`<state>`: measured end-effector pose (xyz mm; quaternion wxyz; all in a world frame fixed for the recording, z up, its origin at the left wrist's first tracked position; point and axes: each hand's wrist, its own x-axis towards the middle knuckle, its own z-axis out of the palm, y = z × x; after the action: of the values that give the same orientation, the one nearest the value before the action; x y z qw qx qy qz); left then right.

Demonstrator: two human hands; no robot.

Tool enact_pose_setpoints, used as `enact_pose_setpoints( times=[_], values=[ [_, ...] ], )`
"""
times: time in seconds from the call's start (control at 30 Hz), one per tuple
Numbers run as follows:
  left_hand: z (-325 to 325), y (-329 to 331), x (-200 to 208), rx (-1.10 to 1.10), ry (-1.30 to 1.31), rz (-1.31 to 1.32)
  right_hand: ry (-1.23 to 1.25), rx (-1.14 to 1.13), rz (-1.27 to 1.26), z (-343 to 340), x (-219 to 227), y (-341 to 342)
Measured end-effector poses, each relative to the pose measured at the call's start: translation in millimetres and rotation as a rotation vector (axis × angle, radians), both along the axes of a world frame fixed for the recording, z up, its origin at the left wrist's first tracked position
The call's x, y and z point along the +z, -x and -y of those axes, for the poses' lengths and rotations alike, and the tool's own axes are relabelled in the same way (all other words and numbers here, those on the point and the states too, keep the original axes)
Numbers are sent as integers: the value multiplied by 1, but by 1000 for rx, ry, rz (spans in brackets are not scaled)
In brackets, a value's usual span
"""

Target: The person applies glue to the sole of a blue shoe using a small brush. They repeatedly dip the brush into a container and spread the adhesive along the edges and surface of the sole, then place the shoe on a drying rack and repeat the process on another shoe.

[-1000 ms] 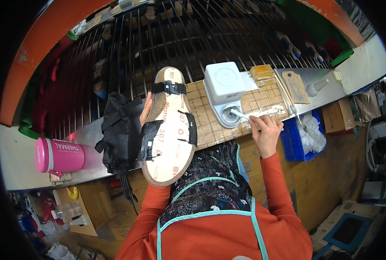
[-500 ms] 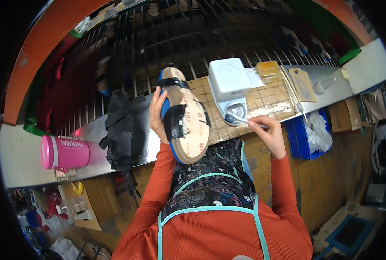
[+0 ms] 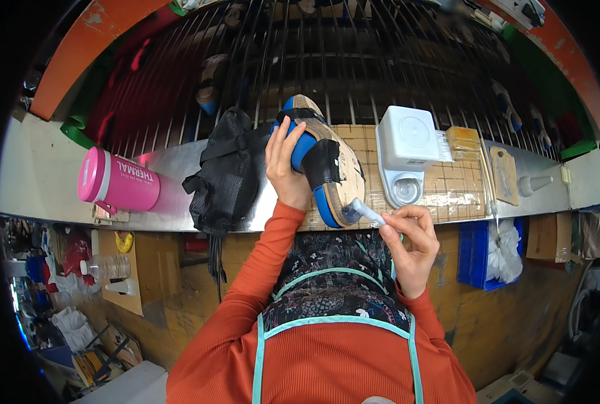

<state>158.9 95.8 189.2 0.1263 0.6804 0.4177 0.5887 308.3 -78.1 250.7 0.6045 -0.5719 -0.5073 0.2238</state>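
Note:
Upside down and tilted, a sandal [image 3: 351, 176] with black straps sits on a blue shoe last [image 3: 304, 151]; its pale sole faces up. My left hand [image 3: 286, 168] grips it from the left side, fingers wrapped over the last. Between the thumb and fingers of my right hand [image 3: 411, 248] is a small white-handled brush [image 3: 369, 212]. Its tip touches, or nearly touches, the near end of the sole. Just right of the sandal stands a white dispenser [image 3: 400, 151] with a round cup [image 3: 406, 189] at its front.
Beneath the dispenser lies a taped cardboard mat [image 3: 448, 192]. Right of it are a yellow block [image 3: 463, 143], thin sticks [image 3: 486, 176] and a nozzle [image 3: 536, 184]. A black bag [image 3: 226, 175] and pink jug [image 3: 118, 180] stand left. Metal bars [image 3: 354, 74] run behind; a blue bin [image 3: 473, 256] hangs below.
My right hand has drawn the brush out of the dispenser's cup and brought it to the sandal's near end. The sandal is turned more onto its side. The view has shifted.

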Motion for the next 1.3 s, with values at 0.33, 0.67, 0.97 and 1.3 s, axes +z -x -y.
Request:
enact_pose_setpoints(
  times=[0.33, 0.67, 0.97, 1.3],
  values=[
    [-2, 6, -5, 38, -28, -65, -25, -74, 157, -20, -1, 1],
    [-5, 8, -3, 63, -29, -82, -62, -230, 517, -26, 8, 0],
    [-10, 7, -3, 76, -29, -60, -93, -65, 256, -28, 4, -4],
    [-6, -3, 13, 50, 39, -137, -164, 3, 279, -33, 9, -17]
  ],
)
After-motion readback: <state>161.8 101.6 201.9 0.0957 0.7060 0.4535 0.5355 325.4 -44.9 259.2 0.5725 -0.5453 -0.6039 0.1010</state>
